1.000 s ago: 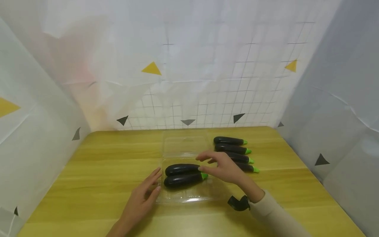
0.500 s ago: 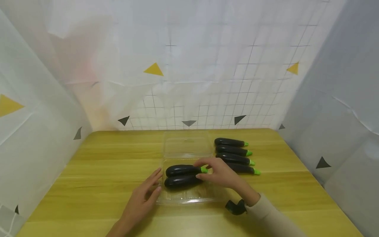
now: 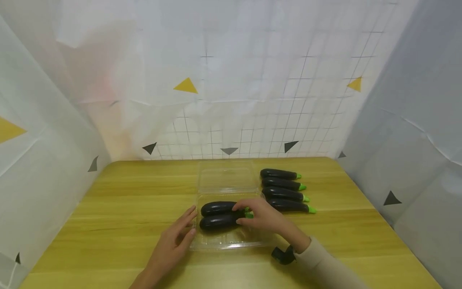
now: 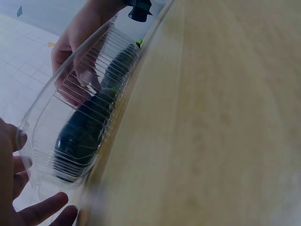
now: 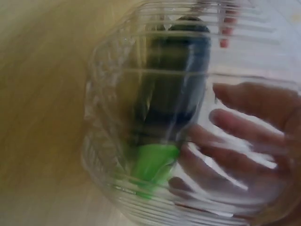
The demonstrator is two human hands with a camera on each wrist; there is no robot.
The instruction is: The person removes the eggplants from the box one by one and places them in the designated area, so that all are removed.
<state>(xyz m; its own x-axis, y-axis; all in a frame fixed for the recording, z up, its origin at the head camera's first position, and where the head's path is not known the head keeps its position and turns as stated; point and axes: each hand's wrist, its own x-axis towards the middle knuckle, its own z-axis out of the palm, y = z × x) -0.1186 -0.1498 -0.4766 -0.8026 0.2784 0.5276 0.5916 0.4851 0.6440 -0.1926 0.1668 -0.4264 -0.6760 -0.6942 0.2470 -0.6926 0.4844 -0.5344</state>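
The step in hand looks like settling toy eggplants into the clear plastic clamshell container (image 3: pixel 231 237) that lies open on the wooden surface (image 3: pixel 119 208), its lid flap (image 3: pixel 225 176) folded back toward the far wall. Two are inside, lying side by side lengthwise across the tray: the rear eggplant (image 3: pixel 216 208) and the front eggplant (image 3: pixel 218 220), their green stem ends pointing to the person's right. The right hand (image 3: pixel 261 216) reaches in over those stem ends, fingers curved over the rear one with the thumb near the front one's green cap; whether it truly grips or only nudges cannot be told, and the right wrist view, blurred through the ribbed plastic, shows just fingertips (image 5: pixel 235 122) beside the green cap (image 5: pixel 153 162). The left hand (image 3: pixel 177 239) is relaxed and flat, fingers extended, touching the tray's left edge as if bracing it; the left wrist view shows its fingers (image 4: pixel 40 212) at the container's corner. Four more eggplants (image 3: pixel 285 192) wait in a neat row just right of the container, apart from it. By my judgement the next move calls for freeing the right hand and fetching the nearest one from that row, while the left steadies the light tray against sliding.
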